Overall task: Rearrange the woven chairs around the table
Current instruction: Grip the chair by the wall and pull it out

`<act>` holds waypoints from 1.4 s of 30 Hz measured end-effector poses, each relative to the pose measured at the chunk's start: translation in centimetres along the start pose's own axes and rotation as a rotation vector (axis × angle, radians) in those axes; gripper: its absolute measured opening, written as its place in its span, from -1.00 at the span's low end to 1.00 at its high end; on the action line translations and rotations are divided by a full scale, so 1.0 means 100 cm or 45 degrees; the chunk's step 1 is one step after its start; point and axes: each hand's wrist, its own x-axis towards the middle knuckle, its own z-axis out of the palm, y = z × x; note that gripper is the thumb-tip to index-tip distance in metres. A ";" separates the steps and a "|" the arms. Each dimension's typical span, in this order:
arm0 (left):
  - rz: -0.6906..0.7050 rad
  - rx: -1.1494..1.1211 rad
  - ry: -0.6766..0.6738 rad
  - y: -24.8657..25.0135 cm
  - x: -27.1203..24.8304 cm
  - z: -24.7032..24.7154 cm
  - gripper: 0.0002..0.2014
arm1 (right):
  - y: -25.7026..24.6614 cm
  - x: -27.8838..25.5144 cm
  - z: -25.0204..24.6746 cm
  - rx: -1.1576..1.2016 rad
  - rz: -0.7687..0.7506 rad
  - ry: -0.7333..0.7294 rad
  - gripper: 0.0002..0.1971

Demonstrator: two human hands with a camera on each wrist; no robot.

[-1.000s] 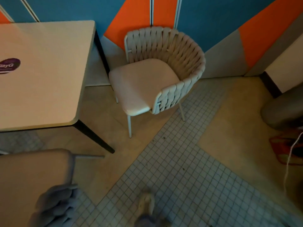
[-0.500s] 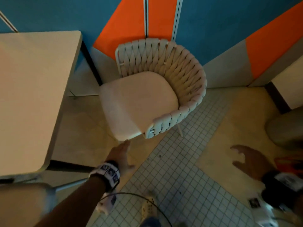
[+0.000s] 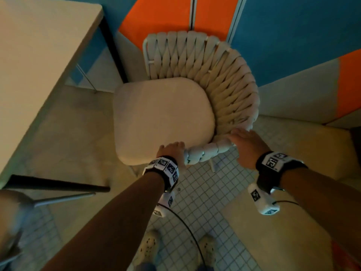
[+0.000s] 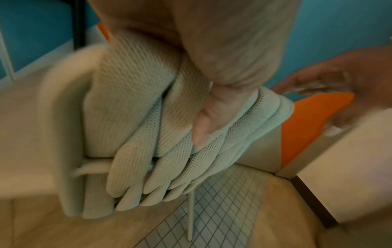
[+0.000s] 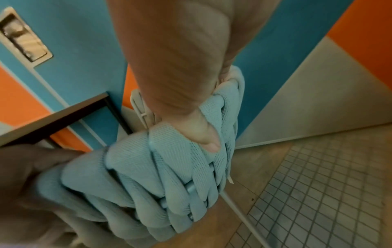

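"Where did the person have hold?"

"Both on the near arm of the cream woven-strap chair. The left hand curled over the arm's front end, thumb pressed on the weave; the right hand wrapped the rim farther back. The chair stood just off the pale rectangular table's corner, its back close to the blue and orange wall."

"What could have gone wrong?"

"Judging by that one-sided hold, a lift might have tipped it, or a thin white leg could have snagged in the small grey floor tiles."

"Anything in the way?"

"A black cable by the feet, then the table's dark slanted leg, another padded seat at the left edge."
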 end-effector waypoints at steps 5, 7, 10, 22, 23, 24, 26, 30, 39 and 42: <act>-0.149 0.145 -0.024 0.014 0.024 0.001 -0.86 | 0.023 0.050 0.000 -0.392 -0.159 -0.086 -0.62; -0.175 0.165 -0.030 0.013 0.026 0.004 -0.89 | 0.030 0.060 -0.005 -0.417 -0.143 -0.069 -0.70; -0.196 0.182 -0.017 0.010 0.029 0.006 -0.87 | 0.040 0.073 -0.006 -0.413 -0.158 -0.046 -0.75; -0.148 0.187 0.063 0.005 0.026 0.009 -0.80 | 0.032 0.068 -0.008 -0.409 -0.124 -0.032 -0.77; -0.135 0.195 0.062 0.003 0.026 0.009 -0.80 | 0.031 0.068 -0.008 -0.421 -0.121 -0.033 -0.78; -0.122 0.203 0.058 0.001 0.025 0.009 -0.79 | 0.029 0.067 -0.007 -0.429 -0.117 -0.038 -0.78; -0.102 0.220 0.043 -0.007 0.023 0.007 -0.77 | 0.022 0.065 -0.003 -0.419 -0.098 -0.042 -0.79; -0.071 0.280 0.001 -0.030 0.011 0.001 -0.79 | -0.001 0.050 0.009 -0.365 -0.091 0.000 -0.87; -0.001 0.322 -0.047 -0.085 -0.014 -0.002 -0.81 | -0.063 0.017 0.054 -0.332 0.000 0.065 -0.80; 0.017 0.340 -0.020 -0.103 -0.017 -0.005 -0.78 | -0.082 0.013 0.062 -0.261 0.055 0.105 -0.82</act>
